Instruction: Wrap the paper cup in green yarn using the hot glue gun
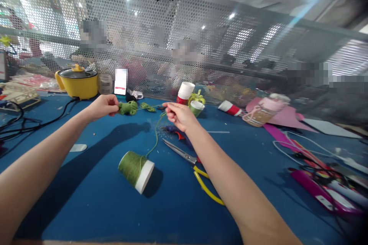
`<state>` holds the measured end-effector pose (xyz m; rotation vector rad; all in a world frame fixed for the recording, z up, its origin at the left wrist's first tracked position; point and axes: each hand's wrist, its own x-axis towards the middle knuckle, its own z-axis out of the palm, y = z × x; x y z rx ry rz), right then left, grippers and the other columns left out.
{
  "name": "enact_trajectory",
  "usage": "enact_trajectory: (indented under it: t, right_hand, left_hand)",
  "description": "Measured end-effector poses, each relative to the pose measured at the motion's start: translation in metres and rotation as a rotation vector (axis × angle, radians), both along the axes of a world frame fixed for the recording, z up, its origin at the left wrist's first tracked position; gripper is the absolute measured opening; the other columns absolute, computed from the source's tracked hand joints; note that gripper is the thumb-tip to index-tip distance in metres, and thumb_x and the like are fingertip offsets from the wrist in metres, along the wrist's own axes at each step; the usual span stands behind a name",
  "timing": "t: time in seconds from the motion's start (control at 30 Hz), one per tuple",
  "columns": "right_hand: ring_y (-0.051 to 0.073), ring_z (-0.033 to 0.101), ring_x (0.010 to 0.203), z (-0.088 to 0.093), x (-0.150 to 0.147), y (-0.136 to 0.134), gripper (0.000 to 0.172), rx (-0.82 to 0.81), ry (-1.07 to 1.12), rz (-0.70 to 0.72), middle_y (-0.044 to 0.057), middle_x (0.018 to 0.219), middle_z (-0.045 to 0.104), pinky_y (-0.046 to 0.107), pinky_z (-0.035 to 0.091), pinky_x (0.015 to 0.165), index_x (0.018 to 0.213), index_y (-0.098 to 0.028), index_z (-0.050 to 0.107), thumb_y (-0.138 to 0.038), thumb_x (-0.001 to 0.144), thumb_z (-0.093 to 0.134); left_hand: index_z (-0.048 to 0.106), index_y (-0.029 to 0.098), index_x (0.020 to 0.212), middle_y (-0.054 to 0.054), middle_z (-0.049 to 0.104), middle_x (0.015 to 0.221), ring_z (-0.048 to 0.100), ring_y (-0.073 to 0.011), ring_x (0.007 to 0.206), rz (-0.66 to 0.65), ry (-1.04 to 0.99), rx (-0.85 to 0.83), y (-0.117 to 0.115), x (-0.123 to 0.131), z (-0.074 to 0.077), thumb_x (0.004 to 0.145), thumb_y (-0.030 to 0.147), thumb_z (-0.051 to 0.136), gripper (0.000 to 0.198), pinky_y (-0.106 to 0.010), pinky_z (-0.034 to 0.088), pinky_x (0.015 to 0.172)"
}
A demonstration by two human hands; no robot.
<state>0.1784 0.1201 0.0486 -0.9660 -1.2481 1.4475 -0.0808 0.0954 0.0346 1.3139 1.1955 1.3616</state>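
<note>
Holding the strand (156, 138) pinched between thumb and fingertips, your right hand (179, 115) is positioned above the table (94, 206). Your left hand (105, 106) is closed at the left end of the green bundle (128, 108) and appears to grip it; the exact contact under the fingers is hidden. The cup (135, 170) lies on its side on the table in front of you, apart from both hands.

Done: green yarn covers most of the cup wall.

Left: a white band at the right end is bare. Judge the wrapping well advanced but incomplete if the band also needs cover. The strand is unsevered between the cup and your right hand, so treat the yarn end as unfinished. A small coil (148, 107) sits between your hands; judge it and the bundle as unused supply. The scissors (184, 155) lie on the table beside your right forearm, in neither hand.
</note>
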Motion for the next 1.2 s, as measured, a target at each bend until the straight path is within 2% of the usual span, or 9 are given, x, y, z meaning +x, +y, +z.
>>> enact_trajectory:
  t: [0.3, 0.47, 0.63, 0.73, 0.8, 0.83, 0.97, 1.07, 1.2]
  right_hand:
    - [0.002, 0.038, 0.037, 0.0, 0.001, -0.018, 0.011, 0.068, 0.044, -0.007, -0.005, 0.052, 0.049, 0.016, 0.026, 0.033, 0.075, -0.013, 0.059, -0.024, 0.074, 0.059]
    - [0.002, 0.038, 0.037, 0.0, 0.019, -0.001, 0.007, 0.042, 0.072, -0.166, -0.005, 0.049, 0.047, 0.015, 0.028, 0.033, 0.07, -0.013, 0.058, -0.014, 0.076, 0.054]
    - [0.002, 0.038, 0.037, -0.003, 0.03, 0.008, 0.011, 0.098, 0.102, -0.285, -0.006, 0.049, 0.047, 0.013, 0.033, 0.035, 0.07, -0.016, 0.057, -0.012, 0.077, 0.05]
    - [0.005, 0.048, 0.042, -0.006, 0.022, -0.008, 0.013, 0.041, -0.043, -0.093, 0.002, 0.063, 0.061, 0.018, 0.04, 0.036, 0.076, -0.012, 0.062, -0.005, 0.066, 0.059]
    - [0.008, 0.054, 0.047, -0.002, 0.014, -0.02, 0.039, -0.015, -0.327, 0.284, 0.008, 0.091, 0.065, 0.022, 0.045, 0.038, 0.093, -0.014, 0.063, 0.002, 0.057, 0.062]
    - [0.008, 0.055, 0.047, 0.001, 0.009, -0.023, 0.045, 0.014, -0.409, 0.35, 0.009, 0.098, 0.064, 0.022, 0.045, 0.037, 0.098, -0.015, 0.062, 0.002, 0.056, 0.061]
    - [0.005, 0.054, 0.044, 0.012, -0.007, -0.021, 0.03, 0.151, -0.387, 0.267, 0.013, 0.099, 0.063, 0.017, 0.041, 0.033, 0.1, -0.011, 0.059, -0.008, 0.07, 0.056]
    - [0.007, 0.058, 0.049, 0.008, -0.022, -0.015, 0.032, 0.143, -0.283, 0.243, 0.011, 0.104, 0.061, 0.017, 0.043, 0.034, 0.103, -0.013, 0.054, -0.012, 0.072, 0.058]
    - [0.006, 0.051, 0.038, -0.004, -0.035, -0.014, 0.008, 0.106, -0.274, 0.283, 0.0, 0.059, 0.059, 0.015, 0.038, 0.03, 0.076, -0.011, 0.058, -0.017, 0.079, 0.053]
  left_hand:
    - [0.038, 0.018, 0.048, 0.008, 0.037, 0.033, 0.04, -0.0054, 0.03, 0.247, -0.104, 0.007, 0.012, -0.024, 0.0, 0.059, 0.007, 0.054, 0.022, -0.016, 0.034, 0.035]
    - [0.046, 0.017, 0.05, 0.006, 0.044, 0.036, 0.042, -0.0062, 0.031, 0.243, -0.029, 0.019, 0.004, -0.034, 0.004, 0.057, 0.002, 0.054, 0.018, -0.017, 0.032, 0.035]
    - [0.046, 0.017, 0.048, 0.006, 0.046, 0.033, 0.04, -0.0052, 0.03, 0.412, 0.09, 0.045, -0.001, -0.044, 0.001, 0.058, -0.002, 0.052, 0.022, -0.016, 0.031, 0.034]
    - [0.045, 0.017, 0.049, 0.007, 0.046, 0.033, 0.04, -0.0047, 0.03, 0.458, 0.107, 0.068, 0.0, -0.037, 0.0, 0.061, -0.001, 0.05, 0.022, -0.016, 0.032, 0.035]
    - [0.047, 0.016, 0.052, 0.007, 0.048, 0.034, 0.043, -0.0051, 0.031, 0.418, 0.132, 0.1, 0.001, -0.025, 0.001, 0.059, -0.002, 0.051, 0.02, -0.016, 0.033, 0.036]
    - [0.049, 0.015, 0.053, 0.006, 0.049, 0.034, 0.043, -0.0054, 0.032, 0.382, 0.144, 0.118, 0.001, -0.017, 0.001, 0.058, -0.002, 0.052, 0.019, -0.016, 0.033, 0.036]
    - [0.049, 0.015, 0.055, 0.006, 0.05, 0.036, 0.046, -0.0064, 0.034, 0.231, 0.158, 0.166, -0.001, 0.014, 0.005, 0.056, -0.001, 0.053, 0.016, -0.017, 0.036, 0.038]
    - [0.047, 0.016, 0.056, 0.007, 0.05, 0.037, 0.046, -0.0066, 0.035, 0.143, 0.147, 0.176, -0.004, 0.031, 0.006, 0.056, 0.001, 0.051, 0.016, -0.017, 0.036, 0.039]
    - [0.047, 0.016, 0.056, 0.007, 0.051, 0.037, 0.046, -0.0069, 0.035, 0.166, 0.16, 0.163, -0.002, 0.032, 0.003, 0.055, 0.003, 0.052, 0.014, -0.017, 0.036, 0.039]
